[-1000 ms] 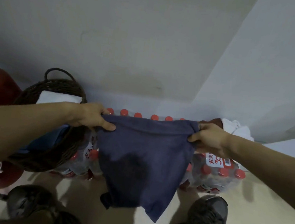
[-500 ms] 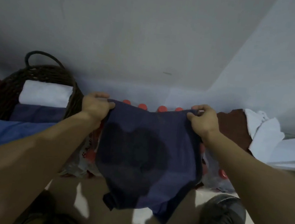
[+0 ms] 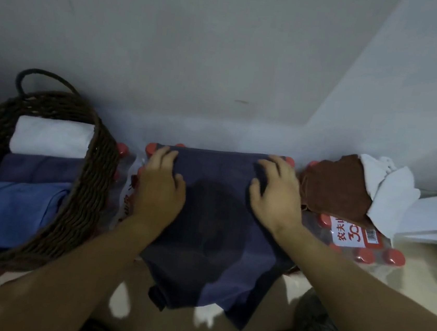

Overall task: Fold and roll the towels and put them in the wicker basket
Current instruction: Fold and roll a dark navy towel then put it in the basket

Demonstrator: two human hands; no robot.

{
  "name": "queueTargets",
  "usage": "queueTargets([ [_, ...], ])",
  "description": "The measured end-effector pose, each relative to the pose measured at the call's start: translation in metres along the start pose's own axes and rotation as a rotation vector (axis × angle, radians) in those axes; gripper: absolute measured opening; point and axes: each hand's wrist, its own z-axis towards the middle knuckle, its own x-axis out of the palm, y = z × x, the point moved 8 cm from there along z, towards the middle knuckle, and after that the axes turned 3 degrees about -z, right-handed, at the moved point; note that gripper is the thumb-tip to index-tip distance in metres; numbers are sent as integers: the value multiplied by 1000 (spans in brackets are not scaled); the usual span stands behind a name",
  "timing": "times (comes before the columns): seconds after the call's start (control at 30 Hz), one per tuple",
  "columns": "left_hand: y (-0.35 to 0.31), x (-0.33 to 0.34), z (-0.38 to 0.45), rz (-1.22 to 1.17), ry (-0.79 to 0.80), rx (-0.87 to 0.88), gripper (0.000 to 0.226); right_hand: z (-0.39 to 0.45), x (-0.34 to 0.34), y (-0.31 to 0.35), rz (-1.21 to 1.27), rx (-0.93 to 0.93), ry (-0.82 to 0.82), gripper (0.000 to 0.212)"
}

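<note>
Head view shows a dark navy towel (image 3: 214, 219) draped over shrink-wrapped packs of red-capped bottles (image 3: 366, 247), its lower end hanging toward the floor. Both hands press on its top part: the left hand (image 3: 161, 183) lies flat with fingers spread, while the right hand (image 3: 274, 193) curls its fingers round a fold of the cloth. At left, the wicker basket (image 3: 88, 177) holds rolled white (image 3: 51, 137), navy (image 3: 40, 169) and blue (image 3: 8, 209) towels; a brown towel (image 3: 337, 189) and a white cloth (image 3: 389, 190) lie at right.
</note>
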Motion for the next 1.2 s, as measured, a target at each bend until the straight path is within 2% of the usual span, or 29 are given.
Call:
queueTargets([
  [0.1,6,32,-12,190,174,46,58,-19,38,-2,-224,-11,235,67],
  [0.17,13,40,-12,328,221,118,61,-22,48,-6,-276,-15,287,74],
  [0.27,23,39,2,394,237,150,66,-16,51,-10,-286,7,307,78],
  [0.4,23,34,7,335,274,147,59,-14,45,-8,-260,4,373,71],
  [0.47,17,14,2,265,175,108,55,-12,25,-3,-157,14,288,65],
  [0.53,9,-20,-11,105,-54,56,44,-16,-11,1,3,80,46,53],
  [0.6,6,-50,-38,-63,-290,-15,25,-36,-46,4,113,147,-218,32],
  [0.63,9,-57,-57,-112,-339,-69,19,-52,-56,6,139,180,-309,23],
  [0.7,19,-52,-102,-97,-302,-185,15,-94,-59,4,167,293,-383,12],
  [0.8,49,-29,-185,-3,-144,-400,24,-176,-31,-14,210,551,-308,10],
  [0.87,64,-14,-225,48,-33,-461,27,-222,-7,-26,268,649,-225,15],
  [0.97,78,2,-242,-129,78,-531,23,-257,31,-46,370,765,-16,30],
  [1.07,74,3,-224,-391,36,-614,33,-258,52,-58,584,866,103,42],
  [1.13,72,3,-208,-374,-1,-639,41,-249,61,-63,704,918,116,53],
  [1.2,76,2,-196,-398,-50,-669,36,-239,72,-68,757,968,141,54],
])
